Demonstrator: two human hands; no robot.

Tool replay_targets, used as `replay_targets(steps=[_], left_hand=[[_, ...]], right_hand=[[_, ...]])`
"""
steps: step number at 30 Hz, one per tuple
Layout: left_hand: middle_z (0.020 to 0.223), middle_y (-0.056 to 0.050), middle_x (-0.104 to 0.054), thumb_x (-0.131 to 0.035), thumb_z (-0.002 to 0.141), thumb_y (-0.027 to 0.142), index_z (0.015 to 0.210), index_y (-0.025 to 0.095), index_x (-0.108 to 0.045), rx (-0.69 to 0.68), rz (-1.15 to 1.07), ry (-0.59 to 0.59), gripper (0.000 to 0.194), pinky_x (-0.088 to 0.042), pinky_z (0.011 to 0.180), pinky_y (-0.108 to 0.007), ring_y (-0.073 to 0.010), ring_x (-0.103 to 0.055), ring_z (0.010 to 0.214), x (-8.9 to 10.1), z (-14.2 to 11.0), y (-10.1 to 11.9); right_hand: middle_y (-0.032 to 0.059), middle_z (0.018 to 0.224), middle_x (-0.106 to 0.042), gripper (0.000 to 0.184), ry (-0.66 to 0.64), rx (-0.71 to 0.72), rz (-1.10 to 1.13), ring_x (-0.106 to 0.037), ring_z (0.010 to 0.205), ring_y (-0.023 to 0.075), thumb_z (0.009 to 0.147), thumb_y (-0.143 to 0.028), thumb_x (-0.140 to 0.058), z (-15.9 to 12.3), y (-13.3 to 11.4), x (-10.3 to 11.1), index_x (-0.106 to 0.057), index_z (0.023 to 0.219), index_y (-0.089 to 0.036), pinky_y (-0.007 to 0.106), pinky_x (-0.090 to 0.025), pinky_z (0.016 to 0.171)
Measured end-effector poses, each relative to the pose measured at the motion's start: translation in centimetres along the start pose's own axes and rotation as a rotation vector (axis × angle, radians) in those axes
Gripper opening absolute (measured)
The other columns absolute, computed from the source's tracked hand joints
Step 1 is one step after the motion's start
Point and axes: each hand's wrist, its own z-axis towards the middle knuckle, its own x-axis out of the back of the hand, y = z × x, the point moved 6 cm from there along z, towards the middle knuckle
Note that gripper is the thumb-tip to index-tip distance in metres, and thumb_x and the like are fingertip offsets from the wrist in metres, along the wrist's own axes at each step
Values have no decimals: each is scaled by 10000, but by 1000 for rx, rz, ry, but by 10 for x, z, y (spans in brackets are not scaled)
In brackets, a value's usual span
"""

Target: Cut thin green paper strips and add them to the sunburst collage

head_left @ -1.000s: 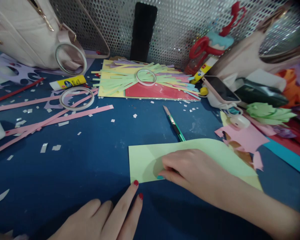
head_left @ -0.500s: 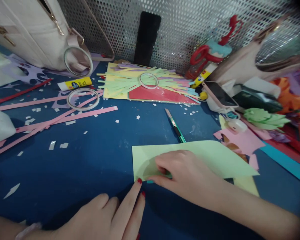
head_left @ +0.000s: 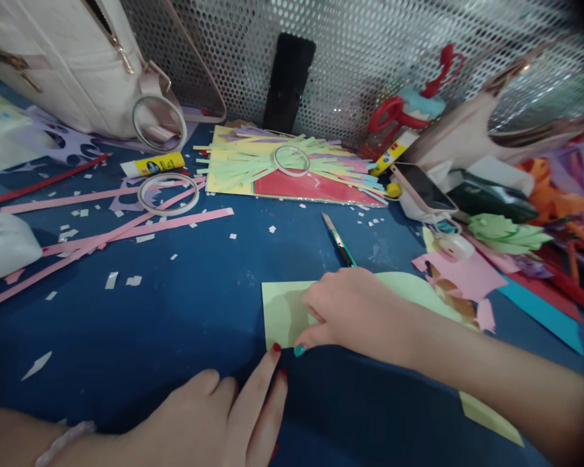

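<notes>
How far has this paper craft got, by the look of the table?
Cut paper strips already lie heaped on the red and yellow card. Right now the right hand presses a light green sheet while the left hand fingertip pins its corner. That sheet is uncut; the knife lies unused.

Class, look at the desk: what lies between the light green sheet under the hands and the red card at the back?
In the head view, a green craft knife lies on blue desk between green sheet and red card, amid small white scraps.

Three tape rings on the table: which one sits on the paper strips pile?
The small tape ring at the back, resting on the green strips. The large ring lies over pink strips by the glue stick; the third leans against the bag.
</notes>
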Motion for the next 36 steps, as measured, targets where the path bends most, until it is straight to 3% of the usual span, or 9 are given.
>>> replay_targets(steps=[5,11,19,24,27,30,33,36], left_hand=[[1342,-192,-617,-549,962,427,1405,189,-550,-7,-24,-67,502,-514,664,-313,-180,-651,740,-2,2,-1],[1251,-139,-687,-451,1003,256,1337,193,-607,-3,69,-53,374,-439,513,-315,-164,-618,581,2,5,0],[1270,-130,-676,-442,996,256,1319,192,-610,-22,73,-21,369,-393,496,-330,-170,-612,560,1,2,0],[1173,-67,-732,-398,1005,210,1210,192,-668,-21,59,69,339,-397,540,-332,-164,-611,602,6,9,-4],[1130,17,-745,-391,1037,221,1156,228,-680,-35,2,177,312,-431,704,-326,-164,-633,837,16,13,-4],[1149,64,-734,-400,1043,227,1129,262,-682,-81,-38,254,297,-393,900,-311,-154,-584,1066,23,11,0],[1267,22,-688,-439,1025,287,1205,251,-658,-83,1,222,285,-308,1055,-339,-184,-528,1221,20,9,0],[1386,-124,-599,-453,985,422,1329,130,-587,-45,68,124,471,-265,1118,-403,-278,-464,1336,13,7,-6]], right_hand=[[39,625,-672,449,-43,-62,-20,-622,561,192,819,-587,-695,-4,18,-12,-651,624,-185,289,-193,452],[39,651,-657,476,-101,-146,-1,-621,605,214,822,-611,-675,-14,45,-31,-594,610,-193,291,-222,466],[45,725,-659,377,-13,-271,112,-620,713,232,834,-499,-702,-34,67,-52,-569,660,-192,294,-188,534],[-33,697,-607,173,130,-67,435,-549,667,149,854,-248,-673,-38,58,-58,-576,719,-200,263,-282,582],[-41,765,-615,138,183,93,577,-557,722,127,875,-144,-606,-40,45,-53,-595,751,-203,240,-344,643],[-29,816,-614,149,273,197,597,-559,753,121,915,-144,-576,-35,28,-39,-597,779,-200,229,-372,674],[-11,822,-616,161,389,291,512,-558,759,132,957,-167,-540,-25,6,-23,-594,807,-190,240,-381,688],[7,836,-634,156,468,363,415,-573,784,148,969,-161,-501,-15,-13,-14,-599,848,-177,265,-389,725]])
